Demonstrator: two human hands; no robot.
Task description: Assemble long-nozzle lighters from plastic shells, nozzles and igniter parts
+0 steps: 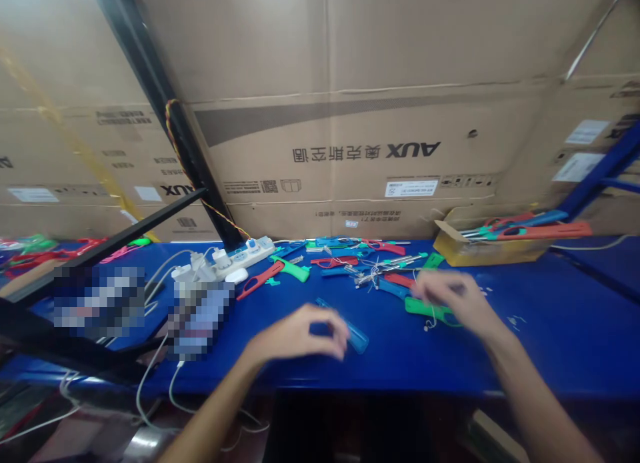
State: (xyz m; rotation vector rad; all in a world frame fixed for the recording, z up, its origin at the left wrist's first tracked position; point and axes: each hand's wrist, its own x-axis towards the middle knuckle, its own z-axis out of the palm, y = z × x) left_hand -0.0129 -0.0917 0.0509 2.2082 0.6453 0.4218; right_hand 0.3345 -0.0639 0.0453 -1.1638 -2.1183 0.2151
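Over the blue table [280,366], my left hand [307,333] is curved with its thumb and fingers apart, and nothing shows between them. Beside its fingertips a blue plastic shell piece [359,339] lies on the table, partly behind the hand. My right hand [445,293] is blurred above the right end of a pile of coloured lighter parts; its fingers are too smeared to show whether they hold anything. Near it lie a green handle piece [425,308] and several metal rods with wires [375,273]. A red handle [260,281] and a green handle [295,269] rest farther left.
A cardboard box [490,253] holds red and blue lighters at the back right. A white power strip [250,253], cables and a pixelated phone-like device [203,319] are at the left, by a black metal frame [175,116]. Large cartons [325,129] stand behind.
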